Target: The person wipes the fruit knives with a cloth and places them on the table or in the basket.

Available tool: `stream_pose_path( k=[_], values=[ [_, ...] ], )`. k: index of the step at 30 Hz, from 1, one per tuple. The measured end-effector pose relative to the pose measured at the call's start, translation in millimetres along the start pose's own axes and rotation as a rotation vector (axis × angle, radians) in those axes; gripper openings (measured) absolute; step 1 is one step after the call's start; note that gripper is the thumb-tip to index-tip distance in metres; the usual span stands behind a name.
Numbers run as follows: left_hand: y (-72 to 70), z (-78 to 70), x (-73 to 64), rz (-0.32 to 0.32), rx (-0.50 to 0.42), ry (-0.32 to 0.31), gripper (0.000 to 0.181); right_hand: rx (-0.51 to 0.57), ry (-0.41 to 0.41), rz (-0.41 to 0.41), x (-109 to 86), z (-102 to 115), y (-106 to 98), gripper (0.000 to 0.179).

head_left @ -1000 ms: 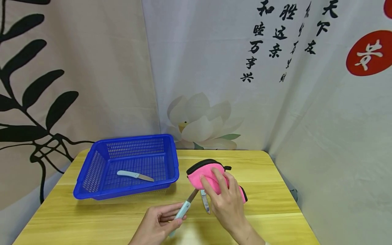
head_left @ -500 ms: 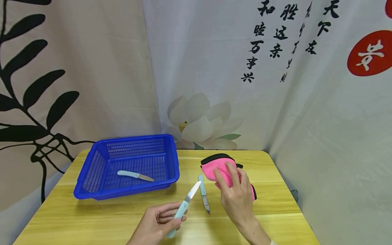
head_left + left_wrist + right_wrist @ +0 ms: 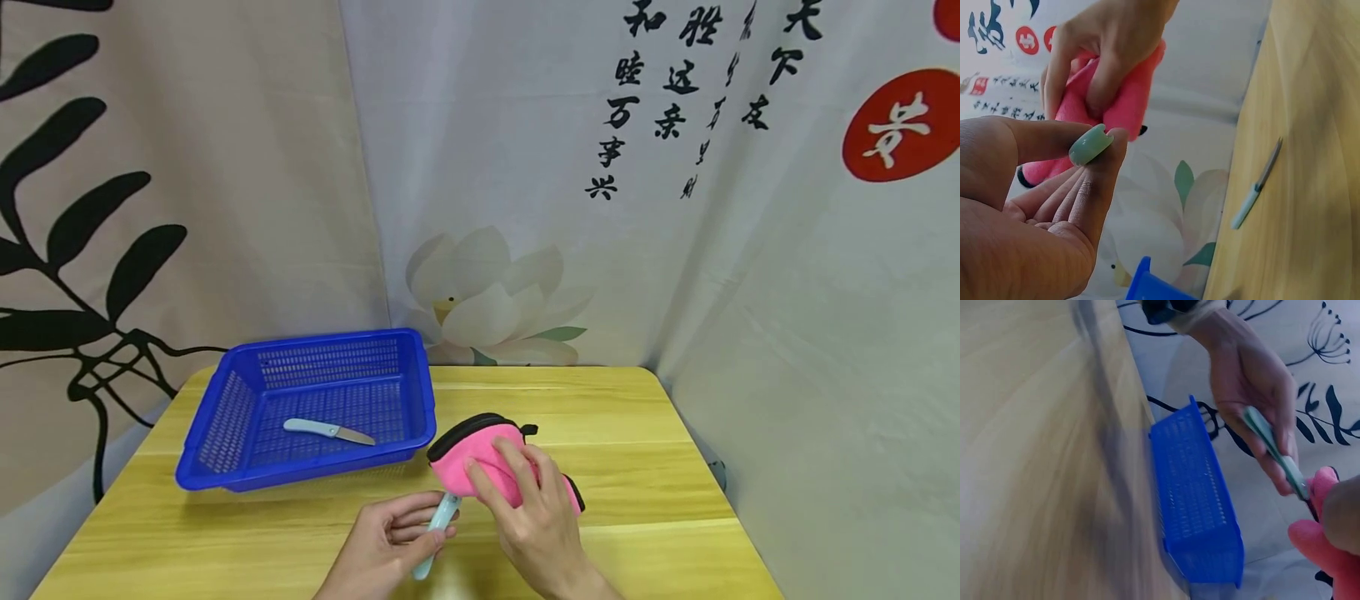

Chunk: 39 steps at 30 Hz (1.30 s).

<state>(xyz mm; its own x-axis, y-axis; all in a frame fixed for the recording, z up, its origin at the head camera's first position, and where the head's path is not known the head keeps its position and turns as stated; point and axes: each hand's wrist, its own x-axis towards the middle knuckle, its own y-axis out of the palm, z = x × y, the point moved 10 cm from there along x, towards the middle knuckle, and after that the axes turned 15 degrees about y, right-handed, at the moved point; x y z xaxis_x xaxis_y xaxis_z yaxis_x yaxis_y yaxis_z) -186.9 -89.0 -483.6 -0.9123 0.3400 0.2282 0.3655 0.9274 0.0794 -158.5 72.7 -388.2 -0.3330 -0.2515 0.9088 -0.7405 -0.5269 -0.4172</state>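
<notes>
My left hand (image 3: 382, 542) pinches the pale blue handle of a small knife (image 3: 437, 535) between thumb and fingers, over the front of the table. A pink, pouch-like padded piece (image 3: 454, 468) with black edging and a small black tab covers the blade. My right hand (image 3: 536, 512) grips this pink piece from above, fingers pressed into its folds. In the left wrist view, a second knife (image 3: 1257, 187) lies on the tabletop with its blade out; in the head view it is hidden. The right wrist view shows the held knife's handle (image 3: 1275, 450) meeting the pink piece.
A blue perforated plastic basket (image 3: 322, 337) stands at the table's back left, with another pale blue-handled knife (image 3: 311, 427) lying in it. The wooden table (image 3: 637, 433) ends at printed cloth curtains (image 3: 480, 150) behind it.
My right hand first drew the pink piece up and right, off the knife blade, baring it. Now it is back down to the left, over the blade. My left hand has hardly moved.
</notes>
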Motion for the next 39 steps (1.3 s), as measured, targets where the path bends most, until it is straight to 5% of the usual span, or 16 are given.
stream_pose_path(
  k=[3, 10, 25, 39],
  values=[
    [1.4, -2.2, 0.2, 0.006, 0.012, 0.025, 0.058, -0.011, -0.022, 0.039, -3.8, 6.0, 5.8, 0.051],
    [1.5, -4.4, -0.4, 0.033, 0.021, 0.043, 0.053, -0.057, 0.014, 0.107, -5.9, 1.9, 12.3, 0.054],
    [-5.9, -6.8, -1.2, 0.000, 0.142, 0.055, 0.047, -0.112, 0.092, 0.102, 4.7, -26.4, 10.2, 0.038],
    [-9.4, -1.4, -1.3, -0.013, 0.076, 0.017, 0.047, -0.123, 0.196, 0.079, 10.3, -64.0, 6.0, 0.039]
  ],
)
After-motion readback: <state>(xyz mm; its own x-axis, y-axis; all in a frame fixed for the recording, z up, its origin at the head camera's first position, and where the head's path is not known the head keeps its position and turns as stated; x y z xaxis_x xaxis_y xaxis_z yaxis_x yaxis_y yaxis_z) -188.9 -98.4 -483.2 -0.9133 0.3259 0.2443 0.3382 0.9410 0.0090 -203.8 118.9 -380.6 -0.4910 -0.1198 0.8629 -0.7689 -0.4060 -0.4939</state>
